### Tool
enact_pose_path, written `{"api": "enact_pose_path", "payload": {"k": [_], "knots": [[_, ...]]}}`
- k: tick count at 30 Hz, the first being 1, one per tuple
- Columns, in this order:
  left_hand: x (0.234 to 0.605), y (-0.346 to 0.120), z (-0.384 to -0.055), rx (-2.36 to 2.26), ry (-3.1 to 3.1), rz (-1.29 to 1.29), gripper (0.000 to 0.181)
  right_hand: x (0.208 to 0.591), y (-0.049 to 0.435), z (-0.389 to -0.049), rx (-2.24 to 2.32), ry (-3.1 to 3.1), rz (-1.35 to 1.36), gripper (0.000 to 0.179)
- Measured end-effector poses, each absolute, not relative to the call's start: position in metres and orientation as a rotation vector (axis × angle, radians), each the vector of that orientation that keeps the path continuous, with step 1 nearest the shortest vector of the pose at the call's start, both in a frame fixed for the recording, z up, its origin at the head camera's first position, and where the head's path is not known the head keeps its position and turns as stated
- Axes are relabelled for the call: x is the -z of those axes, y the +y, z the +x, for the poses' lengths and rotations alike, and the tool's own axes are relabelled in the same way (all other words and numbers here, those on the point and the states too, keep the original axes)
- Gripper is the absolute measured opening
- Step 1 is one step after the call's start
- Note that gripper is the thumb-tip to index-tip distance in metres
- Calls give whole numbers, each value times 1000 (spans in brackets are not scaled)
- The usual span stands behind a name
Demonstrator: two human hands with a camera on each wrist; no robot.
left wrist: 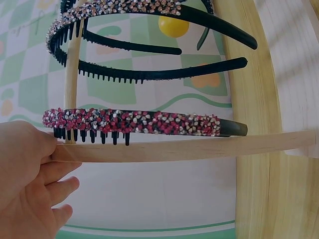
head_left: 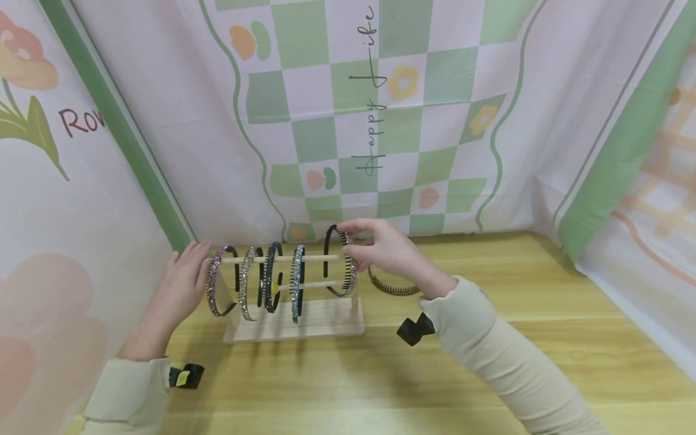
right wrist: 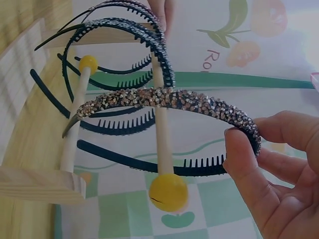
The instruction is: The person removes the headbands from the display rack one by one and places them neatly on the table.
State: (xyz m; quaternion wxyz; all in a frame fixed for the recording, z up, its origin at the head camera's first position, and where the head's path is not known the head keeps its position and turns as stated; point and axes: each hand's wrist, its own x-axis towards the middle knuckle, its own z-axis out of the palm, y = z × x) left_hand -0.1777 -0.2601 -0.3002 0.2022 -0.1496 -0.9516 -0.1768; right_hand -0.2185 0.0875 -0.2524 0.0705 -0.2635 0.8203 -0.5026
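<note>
My right hand (head_left: pixel 388 248) pinches a rhinestone headband (right wrist: pixel 184 98) with comb teeth between thumb and fingers. This headband encircles the upper rod of a wooden headband stand (head_left: pixel 326 321), near the rod's yellow ball end (right wrist: pixel 168 192). At the stand's left side, my left hand (head_left: pixel 182 284) holds the top of the wooden upright (left wrist: pixel 174 149). Right beside those fingers hangs a pink-and-silver headband (left wrist: pixel 129 121). Several more sparkly headbands, including a dark one (head_left: pixel 269 281) and a silver one (head_left: pixel 296 284), hang along the rod between my hands.
Another toothed headband (head_left: pixel 394 290) lies on the wood-grain table (head_left: pixel 489 356) behind my right wrist. A checked curtain (head_left: pixel 353 139) rises at the table's back edge, with patterned cloth (head_left: pixel 81 241) close on the left. Black straps (head_left: pixel 415 329) stick out from my sleeves.
</note>
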Motion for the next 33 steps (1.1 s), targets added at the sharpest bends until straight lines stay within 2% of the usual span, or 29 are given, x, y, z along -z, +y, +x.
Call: {"api": "enact_pose_path", "payload": {"k": [13, 33], "knots": [[299, -260, -178, 501, -2680, -410, 41, 237, 111, -213, 1592, 2462, -816, 40], [300, -262, -178, 481, -2681, -422, 42, 228, 143, -212, 1619, 2531, -737, 44]]}}
